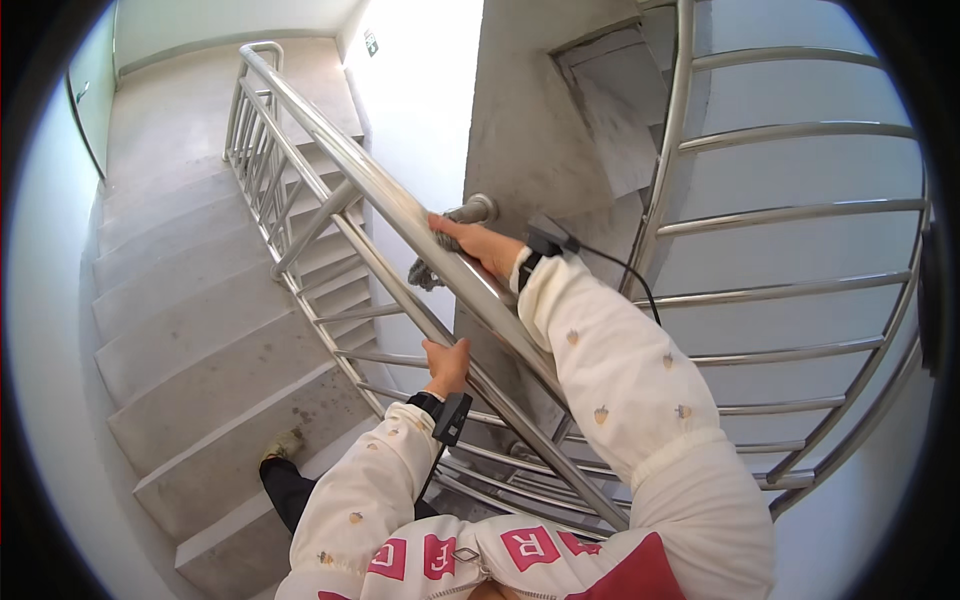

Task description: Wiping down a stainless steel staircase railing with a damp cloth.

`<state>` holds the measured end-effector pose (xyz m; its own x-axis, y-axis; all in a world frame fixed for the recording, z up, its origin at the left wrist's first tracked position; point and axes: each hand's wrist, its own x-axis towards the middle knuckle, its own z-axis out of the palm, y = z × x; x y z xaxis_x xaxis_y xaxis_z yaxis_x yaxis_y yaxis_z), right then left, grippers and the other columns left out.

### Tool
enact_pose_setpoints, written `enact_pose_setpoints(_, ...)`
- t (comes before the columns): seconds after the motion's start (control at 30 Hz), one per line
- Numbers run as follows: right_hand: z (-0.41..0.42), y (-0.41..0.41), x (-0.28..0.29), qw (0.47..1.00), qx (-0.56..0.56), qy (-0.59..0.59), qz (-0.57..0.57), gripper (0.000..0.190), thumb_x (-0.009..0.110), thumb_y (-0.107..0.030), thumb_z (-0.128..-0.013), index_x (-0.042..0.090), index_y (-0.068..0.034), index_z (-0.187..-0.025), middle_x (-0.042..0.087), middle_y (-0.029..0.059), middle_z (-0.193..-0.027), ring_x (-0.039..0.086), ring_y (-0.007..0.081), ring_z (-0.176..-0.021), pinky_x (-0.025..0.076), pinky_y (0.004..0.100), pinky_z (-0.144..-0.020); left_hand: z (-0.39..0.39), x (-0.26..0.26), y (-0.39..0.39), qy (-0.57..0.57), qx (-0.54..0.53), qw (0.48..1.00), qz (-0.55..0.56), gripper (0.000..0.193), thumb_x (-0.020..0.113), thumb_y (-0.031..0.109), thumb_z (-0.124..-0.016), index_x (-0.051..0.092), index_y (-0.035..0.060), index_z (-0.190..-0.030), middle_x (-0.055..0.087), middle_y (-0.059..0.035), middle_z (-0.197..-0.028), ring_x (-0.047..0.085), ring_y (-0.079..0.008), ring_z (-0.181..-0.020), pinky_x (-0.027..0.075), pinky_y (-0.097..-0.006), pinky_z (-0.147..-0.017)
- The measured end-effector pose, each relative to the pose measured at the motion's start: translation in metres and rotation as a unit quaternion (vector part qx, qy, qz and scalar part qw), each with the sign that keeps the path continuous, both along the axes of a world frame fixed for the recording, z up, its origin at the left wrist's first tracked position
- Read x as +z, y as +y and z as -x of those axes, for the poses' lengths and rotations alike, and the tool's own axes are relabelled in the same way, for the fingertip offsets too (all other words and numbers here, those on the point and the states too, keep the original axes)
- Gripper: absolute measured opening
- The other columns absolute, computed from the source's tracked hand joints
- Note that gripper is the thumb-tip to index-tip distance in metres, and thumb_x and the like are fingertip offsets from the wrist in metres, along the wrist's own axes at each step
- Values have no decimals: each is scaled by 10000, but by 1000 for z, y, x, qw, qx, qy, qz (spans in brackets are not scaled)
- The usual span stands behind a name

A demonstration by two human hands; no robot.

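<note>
My right hand [480, 244] lies over the far side of the thick upper handrail of a stainless steel stair railing [367, 169], pressing a grey cloth [426, 274] that hangs down beyond the rail. How much of the cloth is in its fingers is hidden. Lower and to the left, my left hand [448, 365] is closed around the thinner rail [382, 274] that runs below the handrail. Both wrists wear black straps with small black devices, and a cable runs from the right one.
Concrete steps [187, 345] descend on the left to a landing [225, 97] with a door [90, 90] beside it. My shoe [282, 445] rests on a step. More steel railing [795, 214] curves along the right, and a stairwell gap opens beyond the handrail.
</note>
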<state>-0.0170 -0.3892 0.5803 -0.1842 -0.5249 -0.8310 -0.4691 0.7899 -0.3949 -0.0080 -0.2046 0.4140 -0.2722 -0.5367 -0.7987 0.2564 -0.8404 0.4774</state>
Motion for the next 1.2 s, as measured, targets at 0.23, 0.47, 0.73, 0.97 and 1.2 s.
enact_pose_setpoints(0.23, 58, 145, 100, 992, -82, 4, -91, 470, 648, -425, -853, 610, -62, -1148, 664, 30, -987, 620, 115, -844, 517, 299, -767, -4, 9, 6, -22, 26, 999, -3, 630, 716, 222, -704, 369, -18, -1172, 583, -259, -1060, 593, -414, -1002, 470, -430, -877)
enact_pose_setpoints(0.47, 39, 96, 62, 988, -111, -64, -88, 514, 701, -485, -782, 639, -71, -1079, 684, 72, -934, 649, 155, -735, 547, 308, -654, -6, 5, 7, -20, 12, 999, 40, 644, 722, 250, -681, 381, -13, -1160, 587, -260, -1063, 597, -414, -997, 469, -422, -873)
enact_pose_setpoints(0.73, 24, 31, 20, 997, -10, -70, -37, 527, 730, -423, -784, 625, 4, -1073, 676, 104, -896, 656, 145, -759, 548, 270, -684, -19, 34, 1, 32, 32, 999, 30, 562, 677, 184, -715, 364, -25, -1133, 574, -207, -923, 622, -326, -792, 514, -424, -704)
enact_pose_setpoints(0.97, 58, 93, 116, 961, 250, 93, 74, 731, 803, -278, -743, 428, -17, -1314, 559, 66, -1150, 521, 132, -1029, 428, 288, -906, -9, 13, 3, 45, 18, 999, 12, 597, 683, 183, -706, 354, -28, -1157, 561, -203, -929, 618, -317, -789, 513, -405, -663)
enact_pose_setpoints(1.2, 59, 7, 62, 679, 595, 222, 367, 835, 810, -142, -630, 405, -115, -1360, 469, 177, -1317, 505, 295, -1155, 422, 330, -969, -12, 5, 6, 51, -9, 998, 38, 549, 698, 193, -709, 366, 1, -1102, 548, -164, -889, 620, -292, -733, 520, -389, -572)
